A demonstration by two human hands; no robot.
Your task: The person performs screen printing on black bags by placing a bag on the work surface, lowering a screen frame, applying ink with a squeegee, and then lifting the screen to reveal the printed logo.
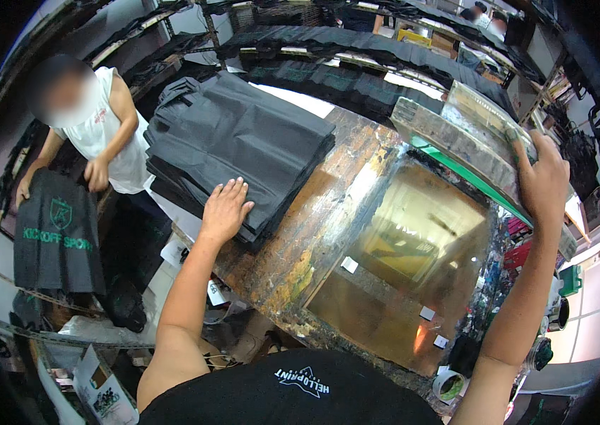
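My left hand [225,209] lies flat, fingers stretched out, on the near edge of a stack of black fabric bags [243,138]. The bags look flat and plain on top. On the right, my right hand [546,177] is closed round the edge of a wooden screen-printing frame [448,145], which is tilted up off the table. A green strip shows along its lower edge. Below the frame is a shiny, glassy brown printing bed [378,297] with small white tabs on it. No bag lies on this bed.
A paint-stained wooden table [293,262] carries the stack and the bed. At left, a co-worker [112,127] holds a black bag with green print [59,227]. Racks of black bags [328,78] line the back. A tape roll [448,386] sits at the near right corner.
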